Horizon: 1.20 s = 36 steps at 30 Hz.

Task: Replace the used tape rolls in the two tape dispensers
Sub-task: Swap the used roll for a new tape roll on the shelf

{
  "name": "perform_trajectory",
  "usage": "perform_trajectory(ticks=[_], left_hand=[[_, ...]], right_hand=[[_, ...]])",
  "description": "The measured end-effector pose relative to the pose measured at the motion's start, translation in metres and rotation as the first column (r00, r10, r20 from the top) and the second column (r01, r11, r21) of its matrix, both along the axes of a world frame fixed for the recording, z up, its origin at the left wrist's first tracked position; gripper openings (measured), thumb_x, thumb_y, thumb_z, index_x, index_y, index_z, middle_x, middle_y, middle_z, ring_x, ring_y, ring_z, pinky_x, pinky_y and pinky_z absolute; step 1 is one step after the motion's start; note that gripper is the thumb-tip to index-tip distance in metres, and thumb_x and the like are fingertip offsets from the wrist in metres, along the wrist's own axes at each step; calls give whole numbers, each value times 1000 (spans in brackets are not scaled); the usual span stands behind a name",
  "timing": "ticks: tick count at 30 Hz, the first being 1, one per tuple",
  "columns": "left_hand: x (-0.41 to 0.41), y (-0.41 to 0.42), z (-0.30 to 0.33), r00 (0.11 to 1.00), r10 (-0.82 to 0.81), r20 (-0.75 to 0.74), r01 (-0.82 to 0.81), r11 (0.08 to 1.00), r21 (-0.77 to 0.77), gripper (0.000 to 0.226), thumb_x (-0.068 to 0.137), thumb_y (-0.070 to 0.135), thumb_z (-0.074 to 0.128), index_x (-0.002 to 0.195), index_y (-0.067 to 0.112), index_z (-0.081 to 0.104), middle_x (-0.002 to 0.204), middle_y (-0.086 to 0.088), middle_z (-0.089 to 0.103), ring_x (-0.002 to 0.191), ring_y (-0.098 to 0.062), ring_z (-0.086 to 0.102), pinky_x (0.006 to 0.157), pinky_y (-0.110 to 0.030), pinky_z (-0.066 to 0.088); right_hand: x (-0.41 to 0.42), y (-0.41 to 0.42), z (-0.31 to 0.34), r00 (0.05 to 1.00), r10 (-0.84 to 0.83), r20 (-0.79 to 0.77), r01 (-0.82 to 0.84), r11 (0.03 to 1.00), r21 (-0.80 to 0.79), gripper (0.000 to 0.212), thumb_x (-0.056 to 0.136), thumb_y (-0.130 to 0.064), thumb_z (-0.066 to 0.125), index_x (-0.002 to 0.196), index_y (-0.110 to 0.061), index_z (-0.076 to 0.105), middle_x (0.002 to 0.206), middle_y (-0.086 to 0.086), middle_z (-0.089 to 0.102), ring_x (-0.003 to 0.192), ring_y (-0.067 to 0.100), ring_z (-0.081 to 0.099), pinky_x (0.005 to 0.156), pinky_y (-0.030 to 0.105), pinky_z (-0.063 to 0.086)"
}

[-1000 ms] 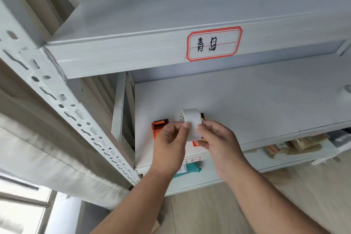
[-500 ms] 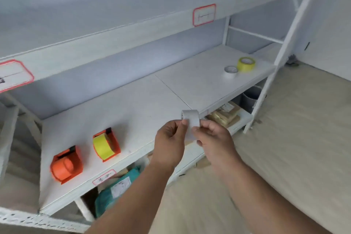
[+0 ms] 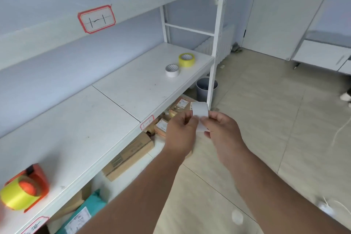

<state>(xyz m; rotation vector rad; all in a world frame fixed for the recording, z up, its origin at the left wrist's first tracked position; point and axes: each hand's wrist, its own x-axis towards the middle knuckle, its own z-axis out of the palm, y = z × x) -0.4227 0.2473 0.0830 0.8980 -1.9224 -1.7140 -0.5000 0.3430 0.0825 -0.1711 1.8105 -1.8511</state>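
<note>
Both my hands hold a white tape roll (image 3: pixel 200 115) out in front of the white shelf (image 3: pixel 79 131), over the floor. My left hand (image 3: pixel 180 132) pinches its left side, my right hand (image 3: pixel 221 131) its right side. An orange tape dispenser (image 3: pixel 37 180) loaded with a yellow tape roll (image 3: pixel 16 196) stands at the shelf's near left end. At the far right end of the shelf lie a white tape roll (image 3: pixel 172 70) and a yellow tape roll (image 3: pixel 186 60). The second dispenser is out of view.
Cardboard boxes (image 3: pixel 131 155) and a teal parcel (image 3: pixel 83 213) fill the lower shelf. A grey bin (image 3: pixel 206 88) stands by the white shelf post (image 3: pixel 214 59). Tiled floor (image 3: pixel 266 119) spreads to the right, with a door (image 3: pixel 284 9) and a white cabinet (image 3: pixel 322 53) beyond.
The view has swung right along the shelf. My hands have carried the white roll away from the dispensers, out past the shelf's front edge. One orange dispenser has left the view.
</note>
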Motion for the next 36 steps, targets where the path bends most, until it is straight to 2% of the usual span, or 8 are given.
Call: perform_trajectory(ticks=[4, 8, 13, 16, 19, 26, 31, 36], left_hand=[[-47, 21, 0, 999, 53, 1, -53, 999, -6, 24, 99, 22, 60, 76, 21, 67, 72, -9, 62, 69, -21, 54, 69, -34, 48], [-94, 49, 0, 993, 118, -14, -117, 993, 28, 17, 98, 25, 61, 96, 18, 76, 96, -19, 76, 79, -19, 64, 78, -44, 58], [-143, 67, 0, 981, 193, -2, -193, 981, 28, 16, 98, 25, 60, 96, 18, 75, 99, -18, 75, 79, -19, 64, 78, -37, 53], [-166, 64, -4, 976, 220, 8, -220, 975, 41, 17, 99, 24, 61, 97, 19, 77, 98, -14, 78, 87, -34, 70, 83, -42, 58], [-188, 57, -7, 973, 229, -3, -228, 972, 52, 18, 99, 24, 61, 100, 21, 78, 97, -5, 81, 98, -30, 73, 86, -37, 59], [-242, 48, -7, 949, 315, -7, -315, 948, 43, 19, 100, 20, 60, 101, 18, 78, 100, -6, 81, 91, -20, 74, 77, -21, 55], [-294, 55, -3, 901, 433, -7, -433, 901, 27, 17, 98, 18, 60, 98, 14, 77, 99, -10, 79, 87, -16, 70, 83, -32, 53], [-332, 59, -3, 835, 551, -1, -550, 834, 40, 17, 98, 17, 61, 93, 17, 77, 96, -6, 79, 88, -19, 71, 84, -34, 55]], right_hand=[[-48, 18, 1, 1000, 29, -11, -29, 1000, -2, 17, 96, -15, 72, 108, -23, 79, 103, -3, 82, 91, 9, 73, 84, 28, 59], [-101, 40, 1, 995, 98, -12, -98, 995, 7, 18, 95, -15, 72, 110, -23, 79, 105, -3, 81, 94, 9, 74, 84, 27, 59], [-157, 50, 2, 986, 163, -15, -163, 986, 38, 15, 94, -15, 72, 101, -26, 80, 96, -8, 81, 89, 9, 72, 86, 33, 59], [-181, 45, -2, 983, 180, -23, -179, 983, 42, 15, 94, -14, 72, 96, -27, 80, 85, -15, 81, 86, 6, 73, 87, 33, 58], [-204, 37, -8, 981, 188, -40, -187, 982, 27, 16, 94, -14, 72, 95, -29, 80, 87, -14, 80, 88, 7, 73, 88, 32, 58], [-265, 17, -11, 963, 265, -41, -264, 964, 31, 14, 92, -15, 73, 97, -26, 81, 89, -11, 80, 88, 10, 72, 89, 38, 59], [-324, 8, -12, 923, 380, -64, -377, 925, 43, 13, 86, -23, 76, 96, -29, 82, 96, -9, 81, 103, 17, 76, 102, 49, 59], [-368, -4, -15, 862, 504, -58, -502, 863, 51, 14, 90, -20, 74, 98, -27, 83, 93, -9, 82, 94, 11, 74, 99, 45, 58]])
